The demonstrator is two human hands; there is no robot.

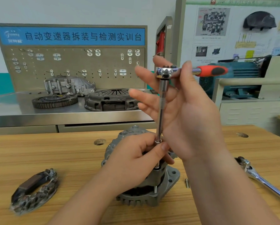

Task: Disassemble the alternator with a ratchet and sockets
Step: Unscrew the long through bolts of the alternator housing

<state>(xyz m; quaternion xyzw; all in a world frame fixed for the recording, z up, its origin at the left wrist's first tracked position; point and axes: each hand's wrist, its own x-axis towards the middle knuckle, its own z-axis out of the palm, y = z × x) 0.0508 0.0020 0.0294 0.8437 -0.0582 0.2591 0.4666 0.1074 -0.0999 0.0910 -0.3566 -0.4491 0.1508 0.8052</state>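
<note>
At six o'clock in the view, on the pale wooden table (38,151), stands the grey cast-metal alternator (165,189). A long chrome extension bar (160,114) rises upright from it, topped by the orange-handled chrome ratchet (212,71), whose handle points to three o'clock. The left hand (136,158) curls round the bar's lower end; the right hand (184,114) is spread with straight fingers against the ratchet head.

Judging by the parts lying loose, disassembly is partway. A dark horseshoe-shaped rectifier plate (34,190) lies at eight o'clock of the alternator and a small silver bolt (187,183) at three o'clock, while the housing halves remain joined. No tray or box shows; the loose parts sit on bare wood.
</note>
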